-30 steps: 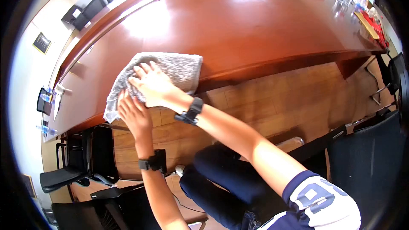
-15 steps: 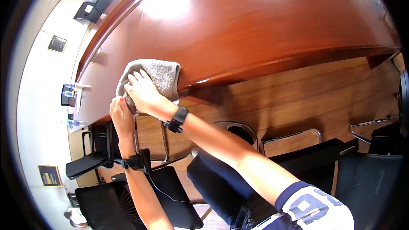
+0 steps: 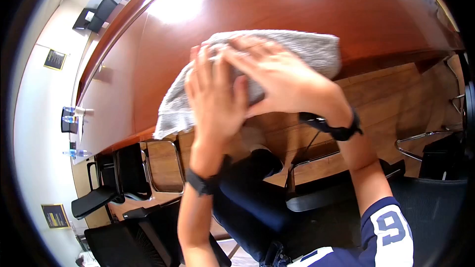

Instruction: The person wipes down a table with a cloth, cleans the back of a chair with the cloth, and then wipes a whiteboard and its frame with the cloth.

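Left grip [image 3: 215, 89] and right grip [image 3: 289, 76] are both flattened, fingers extended. Beneath spreads the glossy brown table [image 3: 277, 5]; along its near edge lies grey cloth [image 3: 316, 54], under both hands' fingers.

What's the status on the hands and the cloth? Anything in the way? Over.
Left hand and right hand open on cloth. Cloth lies on table, near edge. Bottles well away, picture's far left.

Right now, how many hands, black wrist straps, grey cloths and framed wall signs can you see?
Left hand and right hand: 2
Black wrist straps: 2
Grey cloth: 1
Framed wall signs: 2
Total: 7
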Motion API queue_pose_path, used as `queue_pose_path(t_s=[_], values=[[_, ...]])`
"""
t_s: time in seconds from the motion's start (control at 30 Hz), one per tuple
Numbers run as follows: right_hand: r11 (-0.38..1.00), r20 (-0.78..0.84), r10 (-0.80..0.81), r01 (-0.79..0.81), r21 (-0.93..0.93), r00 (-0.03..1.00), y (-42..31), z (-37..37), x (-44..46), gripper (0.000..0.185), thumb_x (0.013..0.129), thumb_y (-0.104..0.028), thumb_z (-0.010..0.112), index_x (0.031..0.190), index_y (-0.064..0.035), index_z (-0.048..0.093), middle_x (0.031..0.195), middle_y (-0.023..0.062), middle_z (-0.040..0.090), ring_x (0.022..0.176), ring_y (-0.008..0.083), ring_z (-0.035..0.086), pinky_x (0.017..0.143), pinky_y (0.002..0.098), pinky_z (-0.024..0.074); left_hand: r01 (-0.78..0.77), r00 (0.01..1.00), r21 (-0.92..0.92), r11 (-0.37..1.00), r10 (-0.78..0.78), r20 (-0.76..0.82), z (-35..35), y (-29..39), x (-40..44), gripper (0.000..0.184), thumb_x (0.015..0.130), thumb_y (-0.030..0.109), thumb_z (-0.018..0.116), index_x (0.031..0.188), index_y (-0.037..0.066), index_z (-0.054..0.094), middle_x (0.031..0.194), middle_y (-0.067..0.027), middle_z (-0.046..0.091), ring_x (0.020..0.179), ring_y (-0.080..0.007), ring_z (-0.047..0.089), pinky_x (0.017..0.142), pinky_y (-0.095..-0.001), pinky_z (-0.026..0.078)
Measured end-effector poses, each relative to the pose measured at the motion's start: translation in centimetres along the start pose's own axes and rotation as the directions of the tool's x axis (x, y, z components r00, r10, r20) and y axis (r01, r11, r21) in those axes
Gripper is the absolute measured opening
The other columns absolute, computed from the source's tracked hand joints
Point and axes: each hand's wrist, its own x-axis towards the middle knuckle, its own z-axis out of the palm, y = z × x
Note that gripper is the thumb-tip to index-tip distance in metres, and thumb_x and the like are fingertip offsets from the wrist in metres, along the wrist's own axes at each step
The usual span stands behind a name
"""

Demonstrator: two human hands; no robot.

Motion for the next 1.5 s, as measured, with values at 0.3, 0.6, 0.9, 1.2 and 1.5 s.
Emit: queue_pose_path(t_s=[0.3,0.6,0.9,1.2,1.5], values=[[0.949,-0.027,0.140,-0.141,-0.281,0.990,0.3,-0.3,-0.4,0.095,0.060,-0.030,0.077,0.137,-0.0020,0.029,0.139,0.0210,0.033,0.132,0.0324,0.028,0.109,0.0439,0.0197,0.001,0.996,-0.129,0.992,-0.012,-0.085,2.3,1.7,2.2,0.047,0.076,0.028,0.052,0.111,-0.003,0.056,0.122,-0.0230,0.051,0.118,-0.0350,0.044,0.100,-0.0461,0.030],[0.900,0.039,0.284,-0.252,-0.356,0.958,-1.6,-0.9,1.0,0.110,0.054,-0.031,0.082,0.139,0.0017,0.021,0.141,0.0209,0.028,0.133,0.0317,0.025,0.109,0.0389,0.0206,0.072,0.996,-0.286,0.956,-0.086,-0.036,3.8,0.2,4.2,0.040,0.083,0.028,0.043,0.113,0.006,0.060,0.130,-0.0121,0.048,0.128,-0.0282,0.036,0.111,-0.0431,0.015],[0.857,-0.022,0.207,-0.192,-0.478,0.978,-2.5,1.9,1.2,0.089,0.066,-0.033,0.072,0.135,0.0030,0.028,0.137,0.0218,0.034,0.129,0.0347,0.030,0.107,0.0408,0.0241,0.238,0.897,-0.364,0.900,-0.348,-0.274,2.7,1.1,0.8,0.033,0.078,0.020,0.050,0.102,-0.001,0.061,0.115,-0.0183,0.057,0.116,-0.0324,0.045,0.103,-0.0453,0.025],[0.915,0.119,0.020,0.029,-0.403,0.993,-11.4,9.4,11.1,0.097,0.066,-0.039,0.072,0.137,0.0029,0.023,0.141,0.0234,0.028,0.132,0.0348,0.025,0.110,0.0426,0.0202,0.335,0.866,-0.164,0.928,-0.372,-0.335,-1.0,-12.9,-6.3,0.033,0.081,0.021,0.048,0.107,0.004,0.060,0.117,-0.0128,0.058,0.115,-0.0268,0.050,0.104,-0.0431,0.029],[0.951,0.057,-0.114,0.126,-0.281,0.992,-17.9,18.3,19.7,0.076,0.072,-0.016,0.056,0.137,0.0053,0.024,0.140,0.0273,0.026,0.133,0.0372,0.022,0.110,0.0453,0.0136,0.484,0.850,0.047,0.874,-0.456,-0.264,-4.0,-24.7,-11.3,0.036,0.088,0.027,0.041,0.113,0.010,0.060,0.124,-0.0075,0.054,0.123,-0.0234,0.043,0.105,-0.0370,0.025]])
